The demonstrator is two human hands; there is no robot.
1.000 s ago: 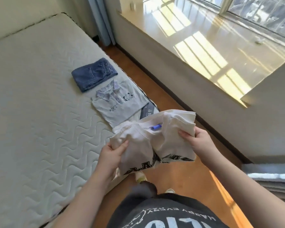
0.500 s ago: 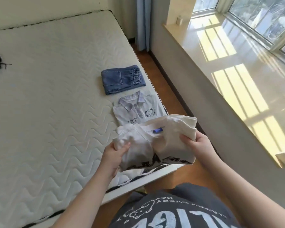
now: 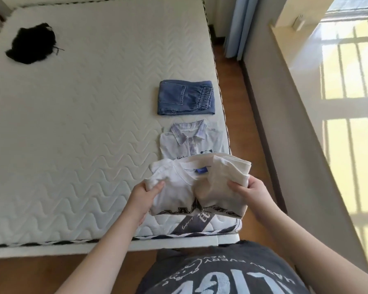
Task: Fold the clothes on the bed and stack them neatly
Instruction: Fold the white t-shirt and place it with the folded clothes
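left hand (image 3: 146,193) pinches folded white T-shirt (image 3: 179,187) at its left edge | right hand (image 3: 250,190) grips its right edge | shirt held over mattress (image 3: 72,134) near corner, blue neck label, black lettering unreadable | mattress tag (image 3: 191,222) script too small to read | beyond: collared shirt (image 3: 191,141), folded jeans (image 3: 186,97)

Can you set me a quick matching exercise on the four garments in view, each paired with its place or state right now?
Things:
1. white T-shirt
2. folded jeans
3. collared shirt
4. black garment

Places or states:
A. unfolded heap at the bed's far left corner
B. lying folded between two other garments near the bed's right edge
C. gripped by both hands, left hand and right hand, above the near corner
D. folded, farthest of the three along the right edge

Pairs: 1-C, 2-D, 3-B, 4-A
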